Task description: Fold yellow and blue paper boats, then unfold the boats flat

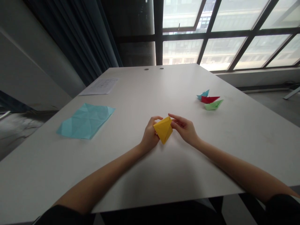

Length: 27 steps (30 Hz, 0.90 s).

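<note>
A folded piece of yellow paper, roughly diamond-shaped with visible creases, is held up just above the white table between both hands. My left hand grips its left side, with some fingers hidden behind the paper. At the paper's upper right edge, my right hand pinches it between thumb and fingers. A crease runs down the face towards the lower point.
To the left lies a creased light-blue paper sheet, with printed white sheets beyond it. Folded paper boats in blue, red and green stand together on the right of the white table.
</note>
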{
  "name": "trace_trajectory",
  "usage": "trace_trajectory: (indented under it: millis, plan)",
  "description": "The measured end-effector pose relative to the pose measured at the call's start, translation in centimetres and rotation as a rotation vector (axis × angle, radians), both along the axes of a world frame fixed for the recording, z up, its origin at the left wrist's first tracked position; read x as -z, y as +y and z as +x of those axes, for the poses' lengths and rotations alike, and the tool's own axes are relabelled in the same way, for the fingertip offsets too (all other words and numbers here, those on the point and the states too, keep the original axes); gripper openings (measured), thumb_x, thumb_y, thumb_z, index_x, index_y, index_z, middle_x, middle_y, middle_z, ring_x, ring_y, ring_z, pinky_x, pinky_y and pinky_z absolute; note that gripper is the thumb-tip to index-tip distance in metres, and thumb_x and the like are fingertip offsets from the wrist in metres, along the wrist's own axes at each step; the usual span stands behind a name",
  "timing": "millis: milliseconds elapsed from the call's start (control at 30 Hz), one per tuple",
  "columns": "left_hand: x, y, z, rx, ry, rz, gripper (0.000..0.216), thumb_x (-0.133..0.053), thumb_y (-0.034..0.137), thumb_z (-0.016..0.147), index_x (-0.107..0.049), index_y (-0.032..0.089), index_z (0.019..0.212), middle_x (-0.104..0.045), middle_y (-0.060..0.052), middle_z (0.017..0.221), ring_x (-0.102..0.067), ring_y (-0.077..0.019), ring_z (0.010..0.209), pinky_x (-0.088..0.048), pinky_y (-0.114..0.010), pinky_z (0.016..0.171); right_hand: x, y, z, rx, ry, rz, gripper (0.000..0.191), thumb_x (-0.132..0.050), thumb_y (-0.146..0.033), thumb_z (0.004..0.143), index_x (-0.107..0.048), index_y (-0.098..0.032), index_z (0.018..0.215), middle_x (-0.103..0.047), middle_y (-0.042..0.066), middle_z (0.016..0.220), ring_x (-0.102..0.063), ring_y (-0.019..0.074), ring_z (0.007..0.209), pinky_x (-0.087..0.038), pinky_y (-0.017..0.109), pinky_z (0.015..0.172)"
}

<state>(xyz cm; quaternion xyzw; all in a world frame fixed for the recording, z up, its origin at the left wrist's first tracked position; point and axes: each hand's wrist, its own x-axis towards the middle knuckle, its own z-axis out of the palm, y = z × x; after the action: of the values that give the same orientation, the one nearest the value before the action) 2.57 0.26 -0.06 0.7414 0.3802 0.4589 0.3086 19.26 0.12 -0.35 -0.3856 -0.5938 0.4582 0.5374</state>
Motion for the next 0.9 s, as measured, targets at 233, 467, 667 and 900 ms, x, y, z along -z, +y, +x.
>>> trace_trajectory:
  millis: [233,467,667,900]
  plan:
    - [0.4,0.3,0.1,0.042,0.051,0.046,0.013,-0.058,0.015,0.07,-0.053,0.015,0.082,-0.045,-0.008,0.104,-0.05,-0.0124,0.077,-0.045,-0.025,0.067,0.2,0.2,0.3,-0.065,0.041,-0.021,0.038,-0.062,-0.035,0.075,-0.058,-0.022,0.11,-0.068,0.003,0.086,-0.063,0.0149,0.078,-0.053,0.031,0.072]
    - [0.3,0.7,-0.6,0.166,0.163,0.04,0.013,-0.056,0.013,0.073,-0.056,0.016,0.086,-0.041,-0.009,0.109,-0.049,-0.0128,0.077,-0.046,-0.031,0.075,0.0,0.3,0.2,0.009,0.084,-0.027,0.022,-0.064,-0.035,0.072,-0.059,-0.021,0.087,-0.065,-0.001,0.075,-0.062,0.0118,0.066,-0.055,0.028,0.062]
    - [-1.0,0.6,-1.2,0.176,0.168,0.041,0.016,-0.058,0.017,0.073,-0.062,0.016,0.089,-0.039,-0.011,0.116,-0.05,-0.0152,0.083,-0.044,-0.032,0.082,-0.5,0.1,-0.3,0.009,0.146,-0.092,0.023,-0.064,-0.04,0.071,-0.06,-0.02,0.081,-0.065,0.001,0.079,-0.063,0.0138,0.072,-0.057,0.031,0.064]
    - [-0.9,1.2,-1.7,0.122,-0.151,-0.158,0.02,-0.045,0.023,0.079,-0.063,0.016,0.084,-0.053,-0.009,0.112,-0.051,-0.0212,0.1,-0.044,-0.033,0.082,-0.5,0.5,-0.2,0.147,0.168,-0.087,0.024,-0.071,-0.037,0.064,-0.061,-0.018,0.074,-0.066,0.0,0.07,-0.064,0.0144,0.067,-0.057,0.032,0.064]
